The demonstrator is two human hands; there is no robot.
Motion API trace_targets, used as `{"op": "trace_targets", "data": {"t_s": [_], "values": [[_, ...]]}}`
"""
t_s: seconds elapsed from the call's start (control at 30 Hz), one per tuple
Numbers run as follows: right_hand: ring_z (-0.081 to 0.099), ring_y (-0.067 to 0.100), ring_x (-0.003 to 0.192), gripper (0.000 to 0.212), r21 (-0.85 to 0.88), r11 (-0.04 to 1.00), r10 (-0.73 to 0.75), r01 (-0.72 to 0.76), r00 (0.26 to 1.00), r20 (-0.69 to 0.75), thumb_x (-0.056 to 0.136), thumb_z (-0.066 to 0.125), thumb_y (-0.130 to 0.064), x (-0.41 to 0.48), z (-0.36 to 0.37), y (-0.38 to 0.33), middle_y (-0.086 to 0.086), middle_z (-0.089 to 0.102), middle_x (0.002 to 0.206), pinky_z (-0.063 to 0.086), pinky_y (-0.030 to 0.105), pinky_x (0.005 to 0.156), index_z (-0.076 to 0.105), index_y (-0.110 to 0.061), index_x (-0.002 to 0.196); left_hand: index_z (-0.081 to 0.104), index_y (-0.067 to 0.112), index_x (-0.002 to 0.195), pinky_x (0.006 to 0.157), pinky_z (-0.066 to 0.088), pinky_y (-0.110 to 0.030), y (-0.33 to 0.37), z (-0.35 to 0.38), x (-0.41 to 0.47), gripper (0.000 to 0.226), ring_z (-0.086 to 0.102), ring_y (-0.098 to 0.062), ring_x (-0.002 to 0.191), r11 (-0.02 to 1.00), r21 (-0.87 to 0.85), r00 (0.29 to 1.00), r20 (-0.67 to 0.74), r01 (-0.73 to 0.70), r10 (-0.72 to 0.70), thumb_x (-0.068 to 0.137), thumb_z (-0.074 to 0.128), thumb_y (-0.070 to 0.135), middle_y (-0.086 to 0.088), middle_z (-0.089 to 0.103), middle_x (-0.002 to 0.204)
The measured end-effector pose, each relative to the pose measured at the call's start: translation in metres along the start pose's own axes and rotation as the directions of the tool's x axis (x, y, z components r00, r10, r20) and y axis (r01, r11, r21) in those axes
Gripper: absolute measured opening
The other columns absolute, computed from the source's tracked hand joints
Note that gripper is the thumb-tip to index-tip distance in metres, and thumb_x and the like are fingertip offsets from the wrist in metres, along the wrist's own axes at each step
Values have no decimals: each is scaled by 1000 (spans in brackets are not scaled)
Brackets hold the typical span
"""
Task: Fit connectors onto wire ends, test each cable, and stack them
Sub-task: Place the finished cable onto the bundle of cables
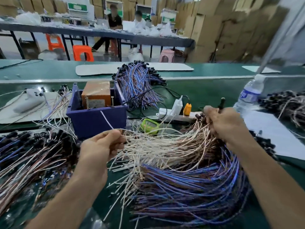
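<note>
1. In the middle of the green table [206, 90], a bundle of white wires [156, 146] fans out between both hands.
2. The left hand [102, 146], at 9 o'clock from the bundle, pinches a few loose wire ends, likely to pick one out for a connector.
3. The right hand [226, 124], at 3 o'clock, is curled round the other end, likely to hold the bundle together.
4. At 11 o'clock sits a blue box [97, 123] with an orange block [96, 95] inside.
5. At 12 o'clock lies a pile of blue wires [137, 83], maybe finished ones.
</note>
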State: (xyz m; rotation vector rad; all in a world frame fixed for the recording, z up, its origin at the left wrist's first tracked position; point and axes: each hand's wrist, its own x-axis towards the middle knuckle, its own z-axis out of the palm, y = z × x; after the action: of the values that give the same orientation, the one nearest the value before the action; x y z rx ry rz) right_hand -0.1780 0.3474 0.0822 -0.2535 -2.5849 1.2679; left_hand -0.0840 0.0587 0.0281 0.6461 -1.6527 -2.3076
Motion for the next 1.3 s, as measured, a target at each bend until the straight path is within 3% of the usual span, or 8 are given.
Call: {"op": "trace_targets", "data": {"t_s": [0.13, 0.27, 0.43, 0.6, 0.73, 0.97, 1.1, 1.3], "values": [[50, 23, 58, 53, -577, 803, -145, 150, 988, 54, 90, 67, -55, 25, -12, 0, 7, 53, 62, 38, 32, 57, 50, -14, 62, 79, 15, 68, 54, 47, -26, -10, 7, 5, 22, 59, -9, 50, 935, 355, 994, -98, -15, 53, 90, 77, 18, 1, 72, 59], [47, 20, 58, 46, -811, 559, -175, 171, 981, 86, 91, 66, -44, 40, -2, 4, 1, 46, 63, 31, 30, 54, 40, -19, 63, 71, 49, 61, 57, 41, -28, -21, 4, 6, 19, 51, -9, 61, 486, 873, 956, -164, 26, 244, 74, 73, 62, 18, 63, 62], [63, 31, 81, 40, -895, 420, -226, 152, 972, 59, 93, 64, -36, 50, 2, 17, 4, 63, 79, 35, 34, 66, 38, -20, 66, 71, 59, 68, 66, 53, -34, -21, -6, 12, 7, 68, -18, 75, 649, 761, 977, -156, 25, 145, 69, 78, 60, 19, 71, 62], [51, 26, 65, 46, -853, 453, -303, 259, 945, 126, 95, 60, -46, 47, -1, 18, -2, 40, 60, 34, 34, 63, 38, -21, 63, 75, 48, 73, 62, 48, -31, -18, -19, 4, 13, 60, -18, 71, 442, 897, 939, -149, -3, 309, 76, 80, 59, 21, 66, 69], [52, 19, 50, 53, -478, 787, -349, 389, 921, 175, 97, 57, -54, 35, -7, 0, 1, 55, 55, 34, 30, 52, 52, -16, 60, 80, 35, 102, 91, 49, -38, -9, 3, -17, 21, 65, -18, 100, 188, 868, 741, 259, -460, 619, 81, 82, 37, 8, 77, 103], [41, 14, 46, 49, 93, 977, -207, 193, 962, 178, 93, 62, -49, 36, 5, -35, -7, 46, 47, 38, 31, 54, 51, -17, 58, 49, 45, 146, 94, 42, -22, 6, 114, -26, 61, 56, 5, 110, 618, 488, 673, 734, -616, 91, 89, 65, 59, 26, 61, 131], [55, 23, 65, 50, -312, 940, -119, 139, 989, 84, 95, 60, -54, 55, 4, -24, 0, 55, 66, 39, 33, 58, 53, -12, 67, 71, 19, 125, 65, 56, -27, -14, 138, -13, 25, 61, -8, 59, 930, 285, 731, 682, -231, -27, 100, 65, 18, 3, 70, 68], [50, 28, 77, 19, -875, 401, -176, 272, 960, 218, 92, 61, -40, 65, 11, 4, 2, 54, 82, 34, 32, 65, 57, -22, 87, 81, 31, 101, 46, 38, -16, -35, 109, 12, 12, 52, -2, 46, 636, 641, 844, 535, -430, 32, 96, 71, 24, 11, 74, 72]]}}
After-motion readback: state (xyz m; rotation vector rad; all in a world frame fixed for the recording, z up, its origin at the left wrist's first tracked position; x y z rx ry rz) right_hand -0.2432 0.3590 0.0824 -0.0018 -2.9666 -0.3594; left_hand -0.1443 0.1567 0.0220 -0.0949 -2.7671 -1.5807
